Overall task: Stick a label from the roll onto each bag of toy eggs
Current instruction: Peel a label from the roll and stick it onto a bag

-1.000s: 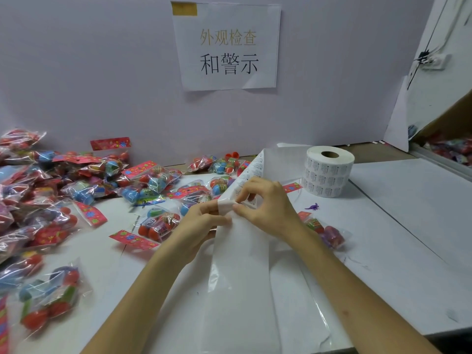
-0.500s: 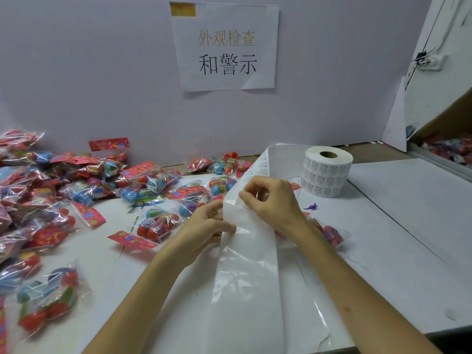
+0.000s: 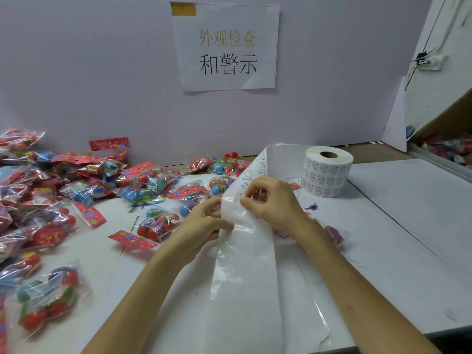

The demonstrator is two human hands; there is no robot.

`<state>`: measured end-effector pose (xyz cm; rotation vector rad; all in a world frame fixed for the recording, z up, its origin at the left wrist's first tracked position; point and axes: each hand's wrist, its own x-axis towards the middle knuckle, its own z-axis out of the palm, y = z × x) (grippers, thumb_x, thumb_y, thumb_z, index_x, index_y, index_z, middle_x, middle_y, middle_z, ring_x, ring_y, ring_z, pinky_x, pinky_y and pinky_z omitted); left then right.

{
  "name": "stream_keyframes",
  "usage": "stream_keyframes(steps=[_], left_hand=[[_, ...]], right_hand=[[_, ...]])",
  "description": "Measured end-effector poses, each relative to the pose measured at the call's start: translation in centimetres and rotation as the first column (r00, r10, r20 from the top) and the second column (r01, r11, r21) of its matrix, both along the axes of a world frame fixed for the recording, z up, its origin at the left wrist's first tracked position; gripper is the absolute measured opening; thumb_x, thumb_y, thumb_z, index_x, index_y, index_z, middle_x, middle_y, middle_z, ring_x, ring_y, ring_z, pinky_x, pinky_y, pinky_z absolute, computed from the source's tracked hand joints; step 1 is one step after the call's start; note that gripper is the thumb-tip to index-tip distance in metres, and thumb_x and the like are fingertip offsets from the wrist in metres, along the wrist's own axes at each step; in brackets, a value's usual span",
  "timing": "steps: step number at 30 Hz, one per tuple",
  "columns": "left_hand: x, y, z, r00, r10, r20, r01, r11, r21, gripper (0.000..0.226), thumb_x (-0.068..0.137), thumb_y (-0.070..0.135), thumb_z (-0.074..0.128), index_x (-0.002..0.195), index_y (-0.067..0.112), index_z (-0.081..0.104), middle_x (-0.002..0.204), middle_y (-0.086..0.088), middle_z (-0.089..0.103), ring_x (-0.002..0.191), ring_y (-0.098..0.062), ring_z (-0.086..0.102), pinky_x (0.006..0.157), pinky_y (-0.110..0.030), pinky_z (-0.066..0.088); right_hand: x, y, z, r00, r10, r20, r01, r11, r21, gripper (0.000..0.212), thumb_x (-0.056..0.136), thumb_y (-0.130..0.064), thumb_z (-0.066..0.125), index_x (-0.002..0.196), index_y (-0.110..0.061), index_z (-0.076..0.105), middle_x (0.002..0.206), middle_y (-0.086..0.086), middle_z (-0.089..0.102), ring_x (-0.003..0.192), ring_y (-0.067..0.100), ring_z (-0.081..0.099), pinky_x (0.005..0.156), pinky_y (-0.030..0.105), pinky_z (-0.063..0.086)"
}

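Note:
A white label roll point(image 3: 327, 175) stands upright on the table at centre right. Its wide backing strip point(image 3: 246, 256) runs from the roll toward me, glossy and bare below my hands, with printed labels above them. My left hand point(image 3: 204, 223) pinches the strip's left edge. My right hand point(image 3: 270, 200) has curled fingers picking at a label on the strip. Clear bags of red and blue toy eggs point(image 3: 158, 223) lie just left of my hands. Another bag point(image 3: 332, 233) lies partly hidden under my right wrist.
A large heap of egg bags point(image 3: 38, 190) covers the table's left side, with more point(image 3: 46, 300) near the front left edge. A tiny purple toy point(image 3: 311, 207) lies near the roll. A paper sign point(image 3: 226, 47) hangs on the back wall. A box of bags point(image 3: 449, 146) sits far right.
The backing strip has been pulled further toward me, so more bare glossy liner lies below my hands. My right hand's fingers have shifted up on the strip to a label.

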<state>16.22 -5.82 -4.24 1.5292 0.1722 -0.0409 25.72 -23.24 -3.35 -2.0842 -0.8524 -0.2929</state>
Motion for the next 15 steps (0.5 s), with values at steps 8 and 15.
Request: stream_keyframes(steps=[8, 15], left_hand=[[0.0, 0.0, -0.1, 0.998, 0.063, -0.010, -0.063, 0.998, -0.020, 0.079, 0.086, -0.014, 0.069, 0.141, 0.036, 0.044, 0.109, -0.012, 0.077, 0.095, -0.028, 0.076, 0.070, -0.033, 0.061], [-1.0, -0.9, 0.1, 0.957, -0.286, -0.047, 0.287, 0.918, 0.275, 0.021, 0.104, 0.023, 0.061, 0.116, 0.032, 0.076, 0.067, 0.005, 0.056, 0.059, -0.010, 0.051, 0.057, -0.018, 0.045]], right_hand=[[0.7, -0.6, 0.4, 0.966, -0.259, 0.015, 0.246, 0.932, 0.266, 0.008, 0.088, -0.021, 0.074, 0.083, -0.022, 0.068, 0.073, -0.010, 0.065, 0.068, 0.006, 0.061, 0.062, 0.021, 0.048], [0.6, -0.8, 0.9, 0.976, -0.215, 0.043, 0.179, 0.893, 0.412, 0.022, 0.091, -0.041, 0.072, 0.090, -0.019, 0.068, 0.079, -0.013, 0.066, 0.074, 0.004, 0.062, 0.061, 0.012, 0.046]])
